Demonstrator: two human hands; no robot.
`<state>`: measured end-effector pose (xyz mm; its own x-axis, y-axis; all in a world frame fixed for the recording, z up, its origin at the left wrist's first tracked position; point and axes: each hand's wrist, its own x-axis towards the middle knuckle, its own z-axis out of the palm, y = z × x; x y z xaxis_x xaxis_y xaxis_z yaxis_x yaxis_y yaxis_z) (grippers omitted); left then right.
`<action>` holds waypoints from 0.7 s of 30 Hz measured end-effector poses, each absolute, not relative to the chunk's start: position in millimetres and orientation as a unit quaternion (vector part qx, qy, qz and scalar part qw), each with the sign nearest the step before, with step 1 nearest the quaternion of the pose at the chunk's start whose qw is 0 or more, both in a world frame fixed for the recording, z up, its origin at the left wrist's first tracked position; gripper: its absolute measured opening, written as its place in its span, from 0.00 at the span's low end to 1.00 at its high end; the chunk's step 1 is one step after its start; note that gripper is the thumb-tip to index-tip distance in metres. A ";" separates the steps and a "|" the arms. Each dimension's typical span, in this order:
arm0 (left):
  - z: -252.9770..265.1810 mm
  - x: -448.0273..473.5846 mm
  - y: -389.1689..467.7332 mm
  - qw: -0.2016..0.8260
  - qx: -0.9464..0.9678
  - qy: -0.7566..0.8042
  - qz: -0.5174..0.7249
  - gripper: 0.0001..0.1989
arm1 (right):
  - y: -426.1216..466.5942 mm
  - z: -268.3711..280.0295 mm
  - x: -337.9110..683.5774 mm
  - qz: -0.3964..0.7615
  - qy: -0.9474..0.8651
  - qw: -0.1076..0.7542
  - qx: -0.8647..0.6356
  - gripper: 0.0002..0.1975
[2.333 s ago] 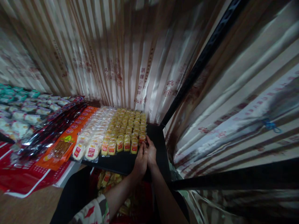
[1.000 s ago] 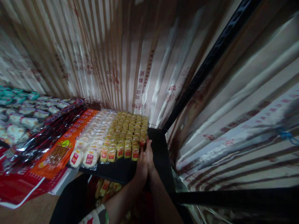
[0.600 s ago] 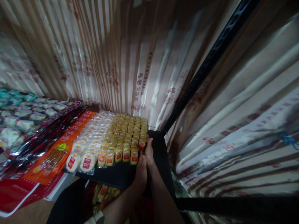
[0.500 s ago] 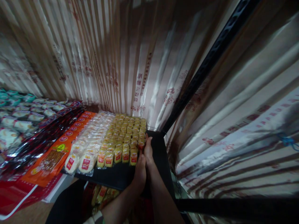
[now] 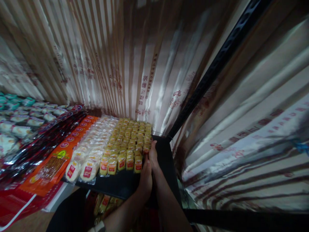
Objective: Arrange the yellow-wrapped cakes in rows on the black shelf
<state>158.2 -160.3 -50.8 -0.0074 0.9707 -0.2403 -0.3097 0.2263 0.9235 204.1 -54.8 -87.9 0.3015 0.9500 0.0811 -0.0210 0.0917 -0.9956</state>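
Small yellow snack packets with red labels stand in tight rows on a black shelf. My right hand lies along the right side of the outermost row, fingers stretched forward. Just left of it, my left hand points its extended fingers at the front end of that same row. Between the fingertips of both hands is an end packet, which they seem to touch. Some of the fingers are hidden behind each other.
Clear-wrapped white round crackers, an orange snack bag, dark red packets and white packets lie leftward. A black metal post rises at the shelf's right corner. Pleated printed sheeting hangs behind. More yellow packets sit below.
The view has shifted very slightly. My left fingers are a little higher, closer to the end packet; my right hand stays alongside the row. The rows look the same.
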 end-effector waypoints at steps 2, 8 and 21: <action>-50.8 159.1 -159.5 0.619 0.339 0.478 0.523 0.26 | -53.8 -83.4 205.3 0.428 -0.384 0.606 -0.549 0.38; -70.3 158.3 -158.3 0.621 0.332 0.474 0.528 0.25 | -47.4 -76.5 206.0 0.489 -0.333 0.621 -0.514 0.37; -78.1 158.0 -157.8 0.638 0.269 0.455 0.560 0.27 | -43.4 -60.3 203.5 0.543 -0.272 0.653 -0.452 0.34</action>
<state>158.0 -157.8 -78.1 -0.0416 0.9592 -0.2795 -0.4693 0.2283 0.8530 203.5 -43.4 -60.3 0.2629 0.9553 -0.1350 -0.4631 0.0022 -0.8863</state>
